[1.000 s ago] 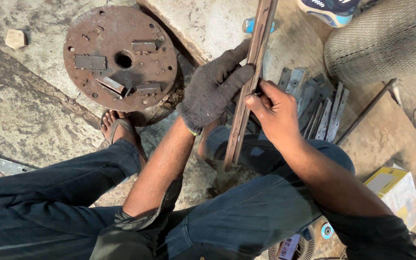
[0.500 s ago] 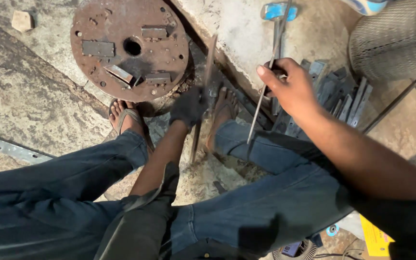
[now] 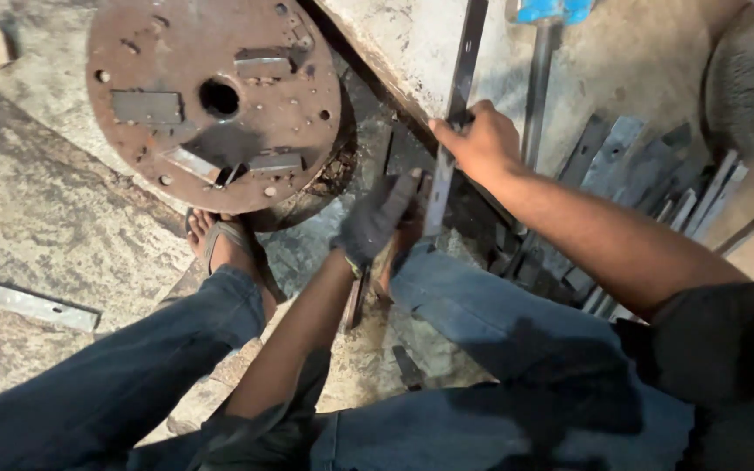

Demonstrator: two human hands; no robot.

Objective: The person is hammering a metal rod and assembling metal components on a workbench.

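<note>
My bare right hand [image 3: 479, 139] grips a long flat metal strip [image 3: 464, 61] with holes in it. The strip stands nearly upright, its lower end by my right knee. My left hand [image 3: 379, 216], in a dark glove, is blurred, with its fingers stretched toward the strip's lower end. A dark narrow bar [image 3: 356, 301] runs under the glove and wrist. I cannot tell whether the glove grips it.
A round rusty steel disc [image 3: 211, 96] with welded blocks lies at the upper left, above my sandalled foot [image 3: 224, 244]. Several flat metal strips [image 3: 639, 166] are piled at the right. A blue-handled tool [image 3: 541, 78] lies beyond them. A grey angle bar [image 3: 28, 301] lies at the left.
My right hand let go of the thin rod and took hold of the long flat strip. My gloved left hand dropped lower and to the right, toward the strip's bottom end.
</note>
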